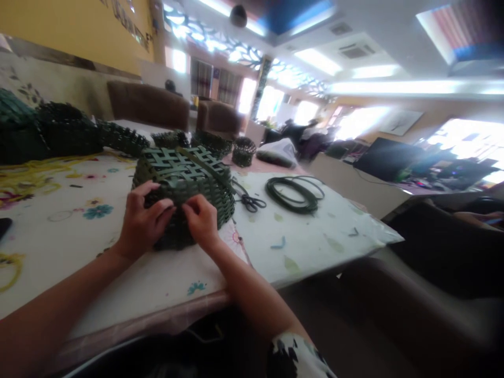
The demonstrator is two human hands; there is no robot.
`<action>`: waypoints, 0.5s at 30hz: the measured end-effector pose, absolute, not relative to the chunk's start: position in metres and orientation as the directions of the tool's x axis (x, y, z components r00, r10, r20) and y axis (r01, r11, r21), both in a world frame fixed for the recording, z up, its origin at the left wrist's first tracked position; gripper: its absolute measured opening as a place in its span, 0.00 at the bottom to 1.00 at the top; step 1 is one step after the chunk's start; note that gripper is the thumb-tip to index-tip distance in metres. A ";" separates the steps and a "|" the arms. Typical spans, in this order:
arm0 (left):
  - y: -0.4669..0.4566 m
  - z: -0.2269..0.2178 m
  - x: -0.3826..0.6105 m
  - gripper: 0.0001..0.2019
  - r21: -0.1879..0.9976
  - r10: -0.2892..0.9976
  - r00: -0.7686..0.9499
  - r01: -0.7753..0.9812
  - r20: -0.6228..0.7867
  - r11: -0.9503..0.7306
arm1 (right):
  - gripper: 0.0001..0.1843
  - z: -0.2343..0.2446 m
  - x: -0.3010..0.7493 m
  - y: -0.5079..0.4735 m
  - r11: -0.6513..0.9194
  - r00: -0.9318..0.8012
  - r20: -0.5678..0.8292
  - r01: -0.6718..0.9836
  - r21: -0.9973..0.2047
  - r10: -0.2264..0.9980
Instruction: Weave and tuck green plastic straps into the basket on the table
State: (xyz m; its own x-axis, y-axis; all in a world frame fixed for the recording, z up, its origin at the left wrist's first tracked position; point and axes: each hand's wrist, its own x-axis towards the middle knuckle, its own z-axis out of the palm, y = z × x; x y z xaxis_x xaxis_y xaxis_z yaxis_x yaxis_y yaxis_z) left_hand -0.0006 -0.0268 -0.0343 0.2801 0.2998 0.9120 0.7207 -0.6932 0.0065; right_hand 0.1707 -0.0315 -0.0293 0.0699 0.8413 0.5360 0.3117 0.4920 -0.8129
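A dark green woven basket lies upside down on the table, its crossed base strips facing up. My left hand grips the basket's near side, fingers curled over the weave. My right hand pinches the weave right beside it, fingers pressed together on the basket's wall. Both forearms reach in from the bottom of the view.
The table has a white flowered cover. Scissors and a coil of green strip lie right of the basket. More green baskets stand at the back left, a small one behind. Yellow strands lie left. Dark chairs are on the right.
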 end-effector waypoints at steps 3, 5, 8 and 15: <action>-0.038 -0.036 -0.001 0.08 -0.073 0.298 0.341 0.757 0.892 -0.649 | 0.06 -0.033 0.170 -0.030 0.508 0.071 0.550 0.299 -0.808 0.832; -0.044 -0.036 0.000 0.09 -0.108 0.302 0.358 0.782 0.883 -0.614 | 0.05 -0.035 0.170 -0.030 0.507 0.073 0.548 0.293 -0.810 0.833; -0.050 -0.035 0.005 0.08 -0.076 0.345 0.322 0.818 0.882 -0.571 | 0.05 -0.037 0.170 -0.028 0.519 0.063 0.558 0.291 -0.804 0.828; -0.051 -0.030 0.017 0.06 0.188 0.488 0.144 0.801 0.861 -0.569 | 0.05 -0.032 0.176 -0.025 0.546 -0.021 0.577 0.353 -0.760 0.817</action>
